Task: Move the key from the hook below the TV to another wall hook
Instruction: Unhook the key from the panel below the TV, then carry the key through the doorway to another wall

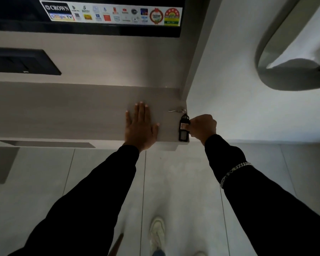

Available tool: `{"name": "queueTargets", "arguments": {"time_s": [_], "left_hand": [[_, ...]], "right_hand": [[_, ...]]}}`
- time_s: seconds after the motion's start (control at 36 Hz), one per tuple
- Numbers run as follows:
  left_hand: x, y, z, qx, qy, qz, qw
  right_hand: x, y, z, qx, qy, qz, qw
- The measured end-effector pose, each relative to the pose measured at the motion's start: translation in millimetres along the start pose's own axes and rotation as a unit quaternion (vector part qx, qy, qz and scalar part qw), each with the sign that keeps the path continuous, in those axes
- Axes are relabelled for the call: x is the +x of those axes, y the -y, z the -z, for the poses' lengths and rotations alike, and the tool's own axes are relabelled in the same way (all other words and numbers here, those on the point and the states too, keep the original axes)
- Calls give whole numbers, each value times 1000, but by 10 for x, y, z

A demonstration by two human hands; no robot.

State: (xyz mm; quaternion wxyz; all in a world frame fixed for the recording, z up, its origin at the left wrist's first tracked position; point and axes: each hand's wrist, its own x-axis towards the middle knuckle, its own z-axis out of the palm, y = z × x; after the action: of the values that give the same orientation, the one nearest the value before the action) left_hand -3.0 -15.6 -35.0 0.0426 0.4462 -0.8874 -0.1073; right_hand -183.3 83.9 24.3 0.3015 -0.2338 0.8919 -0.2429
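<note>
A small silver key (175,110) on a ring lies against the grey wall panel (81,111) below the TV (100,24), near the panel's right corner. A black key tag (183,133) with a clear window hangs from the ring. My right hand (202,127) is closed on the upper part of the tag, at the panel's right edge. I cannot make out the hook itself. My left hand (139,127) lies flat on the panel with fingers spread, a hand's width left of the tag.
A black wall plate (22,61) sits on the panel at the upper left. A light wall with a curved grey recess (284,74) runs to the right. Pale tiled floor (183,182) lies below, with a white shoe (157,231) on it.
</note>
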Motion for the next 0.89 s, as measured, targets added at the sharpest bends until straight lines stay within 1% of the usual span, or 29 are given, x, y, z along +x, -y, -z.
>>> {"name": "queueTargets", "arguments": {"time_s": [0.06,0.08,0.14,0.17,0.19,0.25,0.36,0.42,0.53,0.72,0.89], "left_hand": [[-8,-19,6,-8,6,-3,1000],[-19,-47,14,-17,11,-6,1000],[-65,-153,28,-38,27,-15,999],[-98,-228,37,-50,36,-22,998],[-127,-313,49,-64,46,-30,996],[-166,-510,85,-94,65,-59,992],[-248,-1005,229,-206,91,-116,967],[-323,-1286,290,-238,92,-132,958],[-512,-1908,364,-263,71,-181,945],[-928,-3296,380,-241,61,-313,917],[-1379,-4570,309,-246,58,-365,896]], "right_hand": [[-7,-80,68,77,29,-25,996],[-2,-134,97,85,54,-14,995],[-41,-235,163,166,85,-20,982],[-111,-277,209,199,89,-26,976],[-183,-328,268,258,79,-51,962],[-304,-435,401,324,85,-64,940],[-584,-708,776,398,81,-62,912],[-718,-920,990,425,72,-59,900],[-1010,-1435,1457,447,53,-37,892],[-1510,-2499,2450,471,-16,-33,881],[-1885,-3388,3282,474,-59,-32,878]]}}
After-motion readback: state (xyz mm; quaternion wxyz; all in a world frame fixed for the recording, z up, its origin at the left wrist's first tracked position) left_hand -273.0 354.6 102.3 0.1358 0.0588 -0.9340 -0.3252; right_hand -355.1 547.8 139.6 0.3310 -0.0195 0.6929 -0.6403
